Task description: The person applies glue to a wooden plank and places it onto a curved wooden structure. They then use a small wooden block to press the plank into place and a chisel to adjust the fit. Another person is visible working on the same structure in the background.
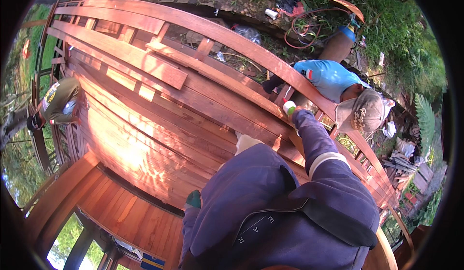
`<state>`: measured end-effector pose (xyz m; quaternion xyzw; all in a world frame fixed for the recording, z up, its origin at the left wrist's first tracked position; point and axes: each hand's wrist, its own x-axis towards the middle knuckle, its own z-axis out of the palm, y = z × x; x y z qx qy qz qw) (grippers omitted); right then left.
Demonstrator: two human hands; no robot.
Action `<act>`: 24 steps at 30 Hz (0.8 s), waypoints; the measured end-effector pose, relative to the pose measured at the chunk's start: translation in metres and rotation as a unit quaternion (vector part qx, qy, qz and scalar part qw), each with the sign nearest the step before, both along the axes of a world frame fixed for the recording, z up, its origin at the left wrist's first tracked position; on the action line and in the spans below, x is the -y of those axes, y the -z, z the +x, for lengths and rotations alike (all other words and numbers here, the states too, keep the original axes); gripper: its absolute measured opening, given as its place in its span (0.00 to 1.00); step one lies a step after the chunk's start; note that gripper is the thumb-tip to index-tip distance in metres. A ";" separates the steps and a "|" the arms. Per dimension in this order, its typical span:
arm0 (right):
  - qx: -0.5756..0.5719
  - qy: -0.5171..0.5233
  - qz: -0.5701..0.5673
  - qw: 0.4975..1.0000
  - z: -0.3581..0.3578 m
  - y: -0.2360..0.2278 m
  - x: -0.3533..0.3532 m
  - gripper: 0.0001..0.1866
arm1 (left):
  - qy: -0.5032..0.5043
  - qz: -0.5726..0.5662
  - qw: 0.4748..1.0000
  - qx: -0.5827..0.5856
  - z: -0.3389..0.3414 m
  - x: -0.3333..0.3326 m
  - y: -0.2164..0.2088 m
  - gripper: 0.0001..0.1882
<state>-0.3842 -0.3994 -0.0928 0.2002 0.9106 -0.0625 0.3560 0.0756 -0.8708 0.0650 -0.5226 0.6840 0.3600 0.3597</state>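
My right arm stretches forward to the wooden railing, and my right hand is closed around a white squeeze bottle with a red nozzle and some green on it. Its nozzle is close to a short upright slat under the curved top rail. Down beside my body on the left is my left hand in a dark green glove. It is nearest to the plank floor, and its fingers are mostly hidden, so their pose does not show.
A person in a blue shirt and cap stands just beyond the rail. Another person bends at the far left. A loose board lies along the railing's bench. Past it are a gas cylinder, a coiled hose and stacked wood.
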 end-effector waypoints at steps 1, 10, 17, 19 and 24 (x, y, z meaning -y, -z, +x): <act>-0.008 -0.006 0.000 1.000 0.001 0.001 0.002 0.37 | 0.025 0.003 1.000 -0.014 -0.010 0.004 -0.010 0.25; -0.044 -0.101 -0.077 0.991 -0.042 -0.026 0.070 0.39 | -0.017 -0.006 0.999 -0.027 0.007 0.022 0.013 0.24; -0.025 -0.116 -0.114 0.986 -0.124 -0.056 0.201 0.43 | 0.093 0.007 0.995 -0.035 0.012 0.072 0.026 0.24; -0.003 -0.122 -0.103 0.987 -0.147 -0.058 0.241 0.45 | 0.098 0.010 0.995 -0.030 -0.001 0.098 0.021 0.24; 0.075 -0.158 -0.065 0.982 -0.199 -0.047 0.330 0.47 | 0.053 0.005 0.999 0.001 -0.050 0.192 0.006 0.24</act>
